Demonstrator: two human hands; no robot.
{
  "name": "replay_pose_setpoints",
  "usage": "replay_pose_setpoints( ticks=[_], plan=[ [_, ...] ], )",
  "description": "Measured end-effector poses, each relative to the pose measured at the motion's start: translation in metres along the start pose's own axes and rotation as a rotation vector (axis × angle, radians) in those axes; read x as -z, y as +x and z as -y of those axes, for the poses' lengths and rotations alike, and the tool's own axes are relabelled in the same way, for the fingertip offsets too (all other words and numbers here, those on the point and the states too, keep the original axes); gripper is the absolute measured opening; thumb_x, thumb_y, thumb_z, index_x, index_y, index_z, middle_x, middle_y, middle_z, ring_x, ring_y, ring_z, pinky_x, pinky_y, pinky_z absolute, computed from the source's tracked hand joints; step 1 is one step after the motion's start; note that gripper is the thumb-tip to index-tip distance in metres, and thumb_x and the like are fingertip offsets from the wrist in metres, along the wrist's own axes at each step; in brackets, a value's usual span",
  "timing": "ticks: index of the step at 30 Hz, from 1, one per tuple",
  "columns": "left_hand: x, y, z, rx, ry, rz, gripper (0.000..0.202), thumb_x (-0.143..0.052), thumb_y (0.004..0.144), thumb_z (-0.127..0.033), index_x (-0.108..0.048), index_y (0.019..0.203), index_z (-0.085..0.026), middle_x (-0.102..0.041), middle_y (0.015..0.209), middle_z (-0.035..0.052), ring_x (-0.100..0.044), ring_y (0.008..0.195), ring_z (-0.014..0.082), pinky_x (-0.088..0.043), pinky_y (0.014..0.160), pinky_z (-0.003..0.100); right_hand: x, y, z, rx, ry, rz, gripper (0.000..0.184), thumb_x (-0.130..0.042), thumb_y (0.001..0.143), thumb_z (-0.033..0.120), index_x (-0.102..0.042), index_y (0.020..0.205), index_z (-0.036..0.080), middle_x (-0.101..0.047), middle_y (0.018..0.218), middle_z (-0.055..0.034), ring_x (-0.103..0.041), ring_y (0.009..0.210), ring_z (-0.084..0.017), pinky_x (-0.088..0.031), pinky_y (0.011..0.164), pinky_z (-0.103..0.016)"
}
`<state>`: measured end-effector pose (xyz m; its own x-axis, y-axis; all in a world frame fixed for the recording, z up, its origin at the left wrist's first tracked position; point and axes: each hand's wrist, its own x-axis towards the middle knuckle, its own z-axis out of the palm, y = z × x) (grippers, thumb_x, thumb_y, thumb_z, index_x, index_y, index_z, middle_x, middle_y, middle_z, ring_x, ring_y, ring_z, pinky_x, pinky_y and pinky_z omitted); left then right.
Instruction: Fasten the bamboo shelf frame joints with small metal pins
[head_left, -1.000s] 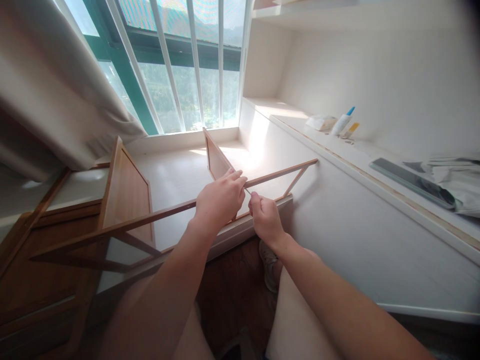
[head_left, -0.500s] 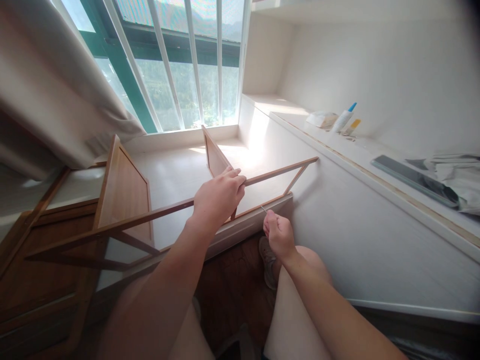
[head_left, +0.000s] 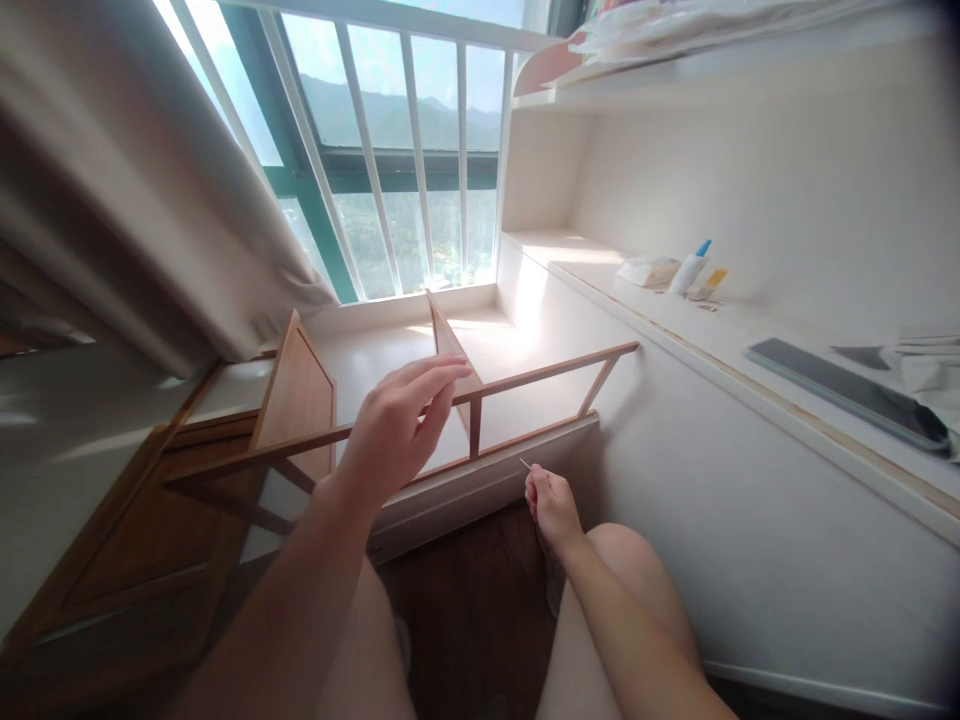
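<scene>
My left hand (head_left: 394, 425) is over the long front rail of a brown wooden frame (head_left: 559, 376), its fingers stretched out and holding nothing. Whether it touches the rail I cannot tell. My right hand (head_left: 553, 508) is closed around a thin metal rod (head_left: 525, 463), whose short tip points up and left, just below the frame's lower edge. The rest of the rod is hidden in the fist. Two wooden panels, a left panel (head_left: 296, 395) and a middle panel (head_left: 448, 335), stand crosswise in the frame, which rests on the white sill (head_left: 364, 370).
A brown wooden piece (head_left: 161, 520) leans at left under a curtain (head_left: 225, 220). On the right ledge are a phone (head_left: 847, 395), a white tube with a blue tip (head_left: 688, 272), a yellow-capped tube (head_left: 712, 284) and a crumpled packet (head_left: 649, 270). A barred window (head_left: 405, 130) is behind.
My left hand has come off the rail, moved left, and its fingers have straightened. My right hand keeps hold of the rod, slightly lower. The view has tilted up.
</scene>
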<state>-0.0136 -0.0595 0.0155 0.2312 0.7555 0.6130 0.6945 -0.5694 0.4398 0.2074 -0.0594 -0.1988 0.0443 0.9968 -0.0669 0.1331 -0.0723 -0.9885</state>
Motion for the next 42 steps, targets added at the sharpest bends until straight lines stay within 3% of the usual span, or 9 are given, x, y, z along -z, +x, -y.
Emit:
replay_pose_setpoints(
  ticks=[5,7,9,13,17,28,34,39,42],
  plan=[
    [0.045,-0.076,-0.017,0.1,0.009,-0.096,0.025,-0.05,0.09,-0.017,-0.07,0.105,-0.023,-0.07,0.112,0.0048,-0.063,0.107,0.0176,-0.049,0.098,0.031,-0.005,-0.003,0.006,-0.044,0.02,0.133,0.032,-0.045,0.084,0.045,-0.051,0.066,0.02,-0.047,0.051,0.0041,-0.04,0.042,-0.01,-0.029,0.039,-0.021],
    [0.055,-0.123,-0.014,0.34,-0.066,-0.19,0.021,-0.053,0.088,-0.024,-0.072,0.097,-0.023,-0.07,0.103,0.0056,-0.064,0.099,0.0192,-0.051,0.092,0.032,-0.008,-0.005,0.006,-0.061,0.03,0.184,0.025,-0.045,0.081,0.04,-0.054,0.071,0.019,-0.05,0.053,0.0035,-0.042,0.043,-0.011,-0.03,0.038,-0.021],
    [0.059,-0.176,-0.005,0.802,-0.265,-0.459,0.018,-0.059,0.084,-0.031,-0.073,0.082,-0.02,-0.069,0.089,0.0043,-0.063,0.083,0.0172,-0.052,0.079,0.029,-0.011,-0.006,0.005,-0.077,0.043,0.227,0.022,-0.043,0.077,0.037,-0.056,0.077,0.019,-0.054,0.058,0.002,-0.045,0.044,-0.011,-0.03,0.037,-0.02],
    [0.063,-0.278,0.022,1.154,-0.271,-0.861,0.025,-0.045,0.091,-0.034,-0.061,0.083,-0.017,-0.054,0.065,-0.0006,-0.053,0.058,0.0123,-0.041,0.047,0.024,-0.022,-0.009,0.001,-0.091,0.056,0.285,0.027,-0.046,0.071,0.036,-0.059,0.085,0.017,-0.058,0.065,-0.0009,-0.048,0.048,-0.012,-0.035,0.038,-0.021],
    [0.073,-0.345,0.051,1.483,-0.309,-1.146,0.03,-0.052,0.093,-0.039,-0.057,0.107,-0.013,-0.06,0.09,0.0031,-0.057,0.07,0.0102,-0.051,0.06,0.025,-0.035,-0.017,-0.003,-0.103,0.032,0.333,0.024,-0.049,0.068,0.033,-0.06,0.082,0.017,-0.059,0.064,-0.0013,-0.048,0.048,-0.012,-0.036,0.037,-0.021],
    [0.106,-0.349,0.128,1.55,-0.69,-1.146,0.037,-0.057,0.091,-0.037,-0.055,0.122,-0.015,-0.059,0.12,0.0098,-0.061,0.103,0.0204,-0.054,0.086,0.042,-0.057,-0.034,-0.013,-0.118,-0.047,0.442,0.019,-0.047,0.067,0.033,-0.058,0.073,0.019,-0.056,0.058,0.0013,-0.047,0.044,-0.011,-0.034,0.038,-0.021],
    [0.103,-0.362,0.124,1.436,-0.776,-0.99,0.036,-0.056,0.092,-0.036,-0.056,0.121,-0.015,-0.06,0.12,0.0096,-0.061,0.103,0.0202,-0.054,0.087,0.041,-0.062,-0.037,-0.016,-0.128,-0.092,0.469,0.017,-0.047,0.066,0.032,-0.057,0.069,0.02,-0.055,0.056,0.0023,-0.047,0.044,-0.012,-0.033,0.038,-0.022],
    [0.101,-0.388,0.12,1.606,-0.625,-0.884,0.036,-0.057,0.091,-0.036,-0.056,0.12,-0.015,-0.06,0.119,0.0097,-0.061,0.103,0.0205,-0.054,0.087,0.042,-0.062,-0.036,-0.024,-0.127,-0.169,0.497,0.017,-0.046,0.067,0.034,-0.056,0.069,0.021,-0.055,0.057,0.0025,-0.047,0.046,-0.013,-0.034,0.04,-0.023],
    [0.126,-0.406,0.122,1.659,-0.363,-0.959,0.037,-0.057,0.091,-0.036,-0.055,0.122,-0.015,-0.059,0.122,0.01,-0.06,0.105,0.0213,-0.054,0.088,0.043,-0.061,-0.036,-0.027,-0.132,-0.198,0.499,0.016,-0.045,0.069,0.034,-0.054,0.069,0.021,-0.053,0.056,0.0027,-0.047,0.046,-0.013,-0.034,0.041,-0.023]
  ],
)
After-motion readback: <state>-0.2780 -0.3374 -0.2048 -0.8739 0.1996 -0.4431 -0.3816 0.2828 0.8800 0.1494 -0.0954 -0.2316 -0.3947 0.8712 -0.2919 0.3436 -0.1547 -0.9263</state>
